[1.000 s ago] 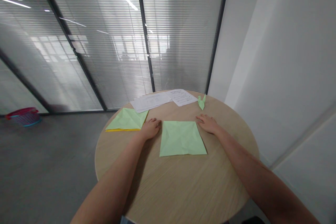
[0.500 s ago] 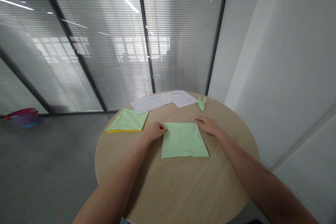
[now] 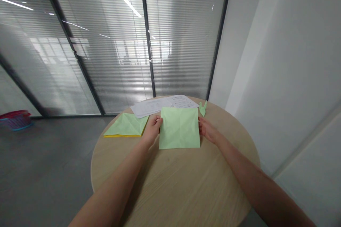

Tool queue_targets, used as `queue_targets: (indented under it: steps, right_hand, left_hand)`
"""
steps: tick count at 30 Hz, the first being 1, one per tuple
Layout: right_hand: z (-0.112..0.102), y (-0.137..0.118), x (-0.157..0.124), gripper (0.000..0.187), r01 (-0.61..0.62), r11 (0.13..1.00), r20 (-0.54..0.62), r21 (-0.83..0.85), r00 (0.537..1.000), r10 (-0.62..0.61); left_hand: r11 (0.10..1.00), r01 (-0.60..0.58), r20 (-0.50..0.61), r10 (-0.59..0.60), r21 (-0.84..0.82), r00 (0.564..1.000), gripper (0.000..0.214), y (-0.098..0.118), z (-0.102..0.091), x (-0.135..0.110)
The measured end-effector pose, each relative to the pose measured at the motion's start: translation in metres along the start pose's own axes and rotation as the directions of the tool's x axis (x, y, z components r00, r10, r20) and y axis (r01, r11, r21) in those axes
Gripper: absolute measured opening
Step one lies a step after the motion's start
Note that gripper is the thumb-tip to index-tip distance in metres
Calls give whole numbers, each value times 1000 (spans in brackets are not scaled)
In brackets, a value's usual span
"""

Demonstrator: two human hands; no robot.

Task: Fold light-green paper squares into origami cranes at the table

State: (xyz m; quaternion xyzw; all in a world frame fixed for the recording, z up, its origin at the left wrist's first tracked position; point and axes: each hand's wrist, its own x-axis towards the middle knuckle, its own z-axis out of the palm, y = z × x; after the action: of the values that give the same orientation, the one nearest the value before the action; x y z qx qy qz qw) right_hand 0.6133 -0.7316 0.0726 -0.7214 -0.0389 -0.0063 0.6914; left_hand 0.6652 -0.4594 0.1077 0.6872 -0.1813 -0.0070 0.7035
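A light green square sheet of paper [image 3: 179, 127] with crease lines is tilted up off the round wooden table [image 3: 176, 184], its far edge raised. My left hand [image 3: 153, 127] pinches the sheet's left edge. My right hand [image 3: 207, 130] pinches its right edge. Both forearms reach in from the bottom of the view.
A second green sheet with a yellow edge [image 3: 125, 127] lies at the table's left. White printed papers [image 3: 162, 104] lie at the far edge. A small folded green paper figure [image 3: 203, 108] stands beyond my right hand. A glass wall with blinds is behind, a pink basket [image 3: 14, 119] on the floor.
The green sheet lay flat between my hands; both hands have now closed on its side edges and lifted its far edge up off the table.
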Motion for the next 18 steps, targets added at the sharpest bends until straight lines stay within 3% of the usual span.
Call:
queue_targets:
  steps: [5, 10, 15, 18]
  right_hand:
    - [-6, -10, -5, 82, -27, 998, -50, 52, 998, 29]
    - [-12, -15, -14, 85, -153, 981, 120, 117, 983, 139]
    - [-7, -7, -18, 66, -324, 938, 275, 127, 920, 280]
    - [-4, -1, -21, 41, -301, 952, 346, 50, 900, 266]
  left_hand:
    - [995, 73, 87, -66, -69, 994, 28, 5, -2, -4]
    - [984, 174, 233, -162, -32, 959, 33, 7, 2, -11]
    - [976, 200, 326, -219, 91, 920, 35, 6, 5, -15]
    - [965, 193, 368, -248, 180, 896, 35, 4, 7, -16]
